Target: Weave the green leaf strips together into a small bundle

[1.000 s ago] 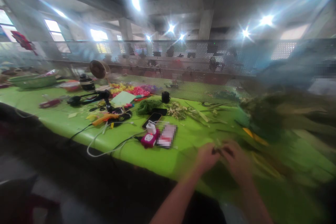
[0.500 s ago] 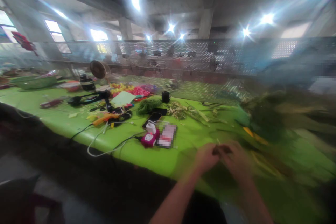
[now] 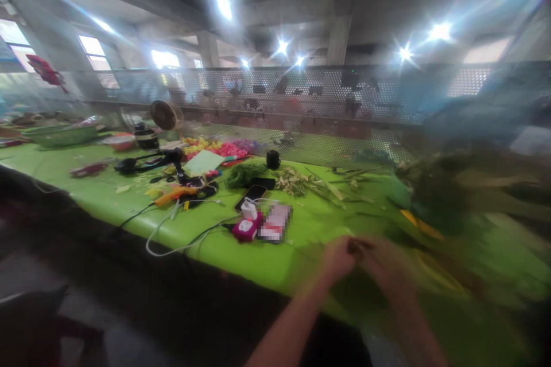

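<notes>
My left hand (image 3: 338, 258) is closed, its fingertips pinched together over the front part of the green table (image 3: 241, 261). Facing it, my right hand (image 3: 384, 258) meets it fingertip to fingertip, its fingers bent and blurred. Between the fingertips shows a small dark brown bit (image 3: 356, 245), too blurred to name. A phone with a lit, pixelated screen (image 3: 275, 223) lies left of the hands. Beside that phone are a magenta power socket (image 3: 246, 230) and a white charger plug (image 3: 248, 209).
Farther back lie a dark phone (image 3: 251, 197), a green clump (image 3: 246, 174), pale scraps (image 3: 293, 182) and a black cup (image 3: 272, 159). An orange-handled tool (image 3: 174, 196) with a cord sits left. Long leaf-like strips (image 3: 477, 183) heap up at right. A perforated metal screen (image 3: 327, 126) runs behind.
My hands stay together in nearly the same place, the right one shifting slightly at the fingertips. The whole view has moved a little to the right.
</notes>
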Demonstrator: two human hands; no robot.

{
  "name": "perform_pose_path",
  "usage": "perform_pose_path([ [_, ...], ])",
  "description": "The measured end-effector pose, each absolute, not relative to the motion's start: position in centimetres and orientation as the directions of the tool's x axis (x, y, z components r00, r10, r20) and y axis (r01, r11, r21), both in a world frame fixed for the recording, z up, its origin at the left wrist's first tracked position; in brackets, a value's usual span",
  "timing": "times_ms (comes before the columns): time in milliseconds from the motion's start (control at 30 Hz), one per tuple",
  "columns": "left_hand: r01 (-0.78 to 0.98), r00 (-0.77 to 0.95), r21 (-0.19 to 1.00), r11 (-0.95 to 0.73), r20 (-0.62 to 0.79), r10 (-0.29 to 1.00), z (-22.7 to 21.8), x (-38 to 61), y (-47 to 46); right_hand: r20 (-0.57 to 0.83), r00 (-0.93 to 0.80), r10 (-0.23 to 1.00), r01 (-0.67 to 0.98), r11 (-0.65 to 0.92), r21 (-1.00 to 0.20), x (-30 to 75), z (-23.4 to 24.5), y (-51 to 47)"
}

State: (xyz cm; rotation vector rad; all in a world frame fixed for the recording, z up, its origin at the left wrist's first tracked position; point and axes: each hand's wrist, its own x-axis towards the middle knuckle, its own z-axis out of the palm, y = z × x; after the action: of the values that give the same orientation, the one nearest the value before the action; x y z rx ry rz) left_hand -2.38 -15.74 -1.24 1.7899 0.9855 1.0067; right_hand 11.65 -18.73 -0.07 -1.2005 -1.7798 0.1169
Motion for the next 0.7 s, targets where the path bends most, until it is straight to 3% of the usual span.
perform_pose_path([
  [200,0.223,0.271,0.944,-0.243,0.18,0.946,-1.4,-2.2,-15.2,0.705,-0.01,0.709,0.691,0.515,-0.508,11.9,-0.2,-18.6],
  [433,0.109,0.268,0.976,-0.19,0.155,0.951,-1.8,-2.0,-14.9,0.685,-0.136,0.716,0.739,0.534,-0.411,11.8,-0.6,-18.5],
  [533,-0.15,0.23,0.988,-0.041,0.075,0.97,-1.8,-2.0,-14.7,0.726,-0.075,0.683,0.757,0.513,-0.404,11.3,-0.2,-18.9],
  [700,-0.57,0.163,0.808,0.15,-0.068,0.984,-1.4,-2.6,-14.4,0.713,-0.053,0.699,0.743,0.505,-0.439,10.4,-0.4,-19.0],
])
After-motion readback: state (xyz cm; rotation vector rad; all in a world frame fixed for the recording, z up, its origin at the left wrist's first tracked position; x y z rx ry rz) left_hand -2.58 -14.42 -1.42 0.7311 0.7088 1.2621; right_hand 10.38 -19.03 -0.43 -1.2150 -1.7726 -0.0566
